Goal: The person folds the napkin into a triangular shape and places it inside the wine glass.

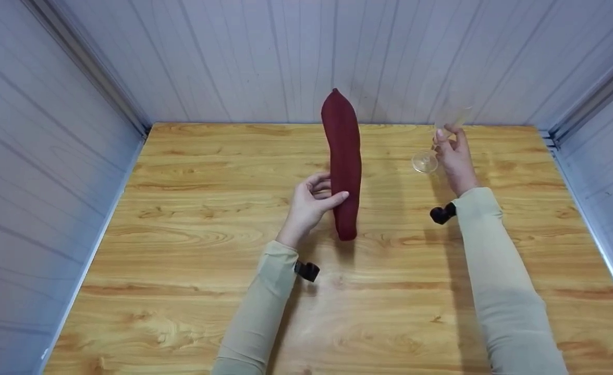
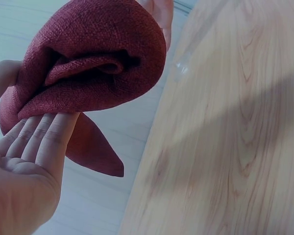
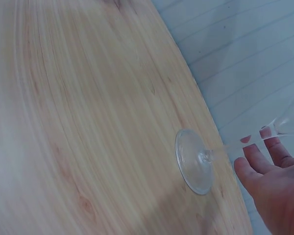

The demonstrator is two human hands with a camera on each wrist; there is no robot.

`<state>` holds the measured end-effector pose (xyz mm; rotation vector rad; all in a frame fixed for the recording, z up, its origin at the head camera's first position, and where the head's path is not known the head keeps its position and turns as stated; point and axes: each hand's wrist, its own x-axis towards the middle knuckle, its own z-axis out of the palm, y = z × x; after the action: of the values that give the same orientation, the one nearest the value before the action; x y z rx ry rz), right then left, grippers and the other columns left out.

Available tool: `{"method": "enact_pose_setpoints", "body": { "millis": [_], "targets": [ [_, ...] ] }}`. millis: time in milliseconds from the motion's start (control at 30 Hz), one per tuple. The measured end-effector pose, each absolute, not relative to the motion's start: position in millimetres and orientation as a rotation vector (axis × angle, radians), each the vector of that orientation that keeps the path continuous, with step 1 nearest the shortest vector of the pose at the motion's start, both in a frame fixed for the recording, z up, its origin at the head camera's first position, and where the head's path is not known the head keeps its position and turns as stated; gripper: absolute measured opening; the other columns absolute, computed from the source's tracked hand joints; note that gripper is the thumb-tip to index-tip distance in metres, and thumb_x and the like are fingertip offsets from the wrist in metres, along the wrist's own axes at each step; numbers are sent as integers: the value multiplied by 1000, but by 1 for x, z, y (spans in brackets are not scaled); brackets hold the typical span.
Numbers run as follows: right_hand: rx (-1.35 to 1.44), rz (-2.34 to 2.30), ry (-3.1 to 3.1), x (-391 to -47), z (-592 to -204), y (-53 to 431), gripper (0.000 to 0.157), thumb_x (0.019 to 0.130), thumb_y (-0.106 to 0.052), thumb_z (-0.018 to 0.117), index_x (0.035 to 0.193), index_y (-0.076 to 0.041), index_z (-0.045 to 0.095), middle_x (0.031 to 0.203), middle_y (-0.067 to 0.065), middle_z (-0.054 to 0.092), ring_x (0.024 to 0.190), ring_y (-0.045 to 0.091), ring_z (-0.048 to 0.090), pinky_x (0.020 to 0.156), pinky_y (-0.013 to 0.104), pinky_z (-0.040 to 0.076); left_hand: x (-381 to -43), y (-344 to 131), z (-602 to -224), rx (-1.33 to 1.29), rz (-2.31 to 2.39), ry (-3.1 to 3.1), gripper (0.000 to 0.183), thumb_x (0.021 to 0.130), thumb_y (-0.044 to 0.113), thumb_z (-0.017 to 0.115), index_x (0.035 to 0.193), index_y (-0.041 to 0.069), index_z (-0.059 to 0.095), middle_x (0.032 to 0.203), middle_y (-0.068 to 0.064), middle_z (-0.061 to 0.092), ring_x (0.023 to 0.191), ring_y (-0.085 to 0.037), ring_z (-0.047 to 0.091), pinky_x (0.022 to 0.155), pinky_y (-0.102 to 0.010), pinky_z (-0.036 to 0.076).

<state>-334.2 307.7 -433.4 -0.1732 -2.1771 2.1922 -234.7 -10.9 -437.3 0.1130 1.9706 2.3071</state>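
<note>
In the head view, my left hand (image 1: 308, 207) grips a long, dark red rolled cloth napkin (image 1: 344, 156) near its lower end, thumb across the front and fingers behind. The napkin stands lengthwise above the table, its tip narrow and pointed. From the left wrist view, its thick end shows loose folds of woven cloth (image 2: 112, 90). My right hand (image 1: 456, 162), farther right, holds a clear stemmed glass (image 1: 424, 162) with fingers about its stem and lower bowl. The glass is tilted, with its round foot (image 3: 193, 161) toward the left; whether that foot touches the table cannot be told.
A wood-grain table (image 1: 192, 229) lies under both hands. Pale panelled walls (image 1: 233, 57) rise at the back and at both sides. Small black wrist cameras (image 1: 307, 271) stick out from both sleeves.
</note>
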Motion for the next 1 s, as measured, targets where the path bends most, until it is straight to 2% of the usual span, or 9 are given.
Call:
{"method": "enact_pose_setpoints", "body": {
  "millis": [333,567,1000],
  "targets": [
    [-160,2201,-2117,-342,-453,321,56,93,-41,56,137,-14,33,106,10,48,101,16,50,101,48,31,-233,-11,-434,114,2312,1956,53,77,7,80,124,0,57,104,-13,65,90,-24,66,81,-33,54],
    [-101,2261,-2021,-332,-457,323,49,92,-37,60,130,-14,39,107,12,50,99,18,55,104,52,32,-234,-11,-433,112,2312,1956,54,77,6,80,125,-2,56,105,-14,64,90,-24,65,82,-32,53],
    [127,2345,-1993,-292,-439,311,42,96,-21,57,133,-8,41,107,14,54,103,23,57,105,58,29,-233,-15,-432,94,2300,1975,57,77,6,80,127,-2,54,107,-13,63,92,-24,63,82,-32,53]
  ]
}}
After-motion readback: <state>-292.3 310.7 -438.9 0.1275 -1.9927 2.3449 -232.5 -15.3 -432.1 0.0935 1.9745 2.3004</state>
